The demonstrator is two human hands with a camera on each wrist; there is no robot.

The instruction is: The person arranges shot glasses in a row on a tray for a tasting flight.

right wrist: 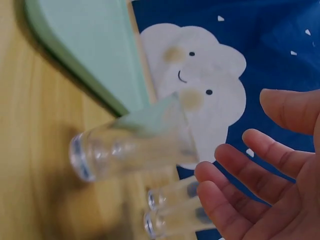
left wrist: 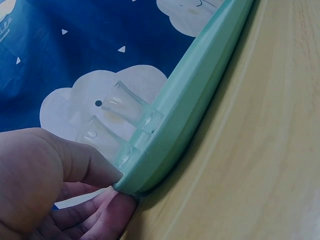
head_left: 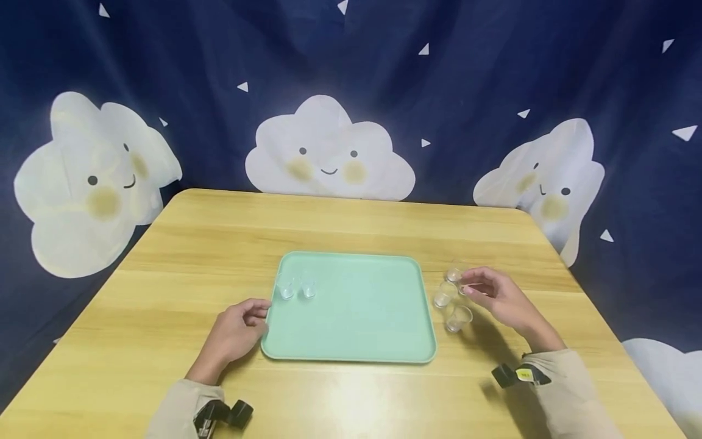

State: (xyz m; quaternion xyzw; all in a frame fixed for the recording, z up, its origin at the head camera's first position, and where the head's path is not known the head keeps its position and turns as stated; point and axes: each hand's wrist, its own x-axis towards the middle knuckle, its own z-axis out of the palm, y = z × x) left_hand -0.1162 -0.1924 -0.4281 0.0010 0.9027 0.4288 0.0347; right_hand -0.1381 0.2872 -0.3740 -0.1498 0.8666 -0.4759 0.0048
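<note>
**Beige left sleeve foremost, with pinched green tray and spread right hand**

Pinches the tray's left edge with the left hand, thumb on top. Bears two clear cups upright inside, near that edge. Gives way, farther right, to wooden table and more clear cups. Hovers beside these, right thumb and fingers apart; cannot tell whether touching any.
</note>
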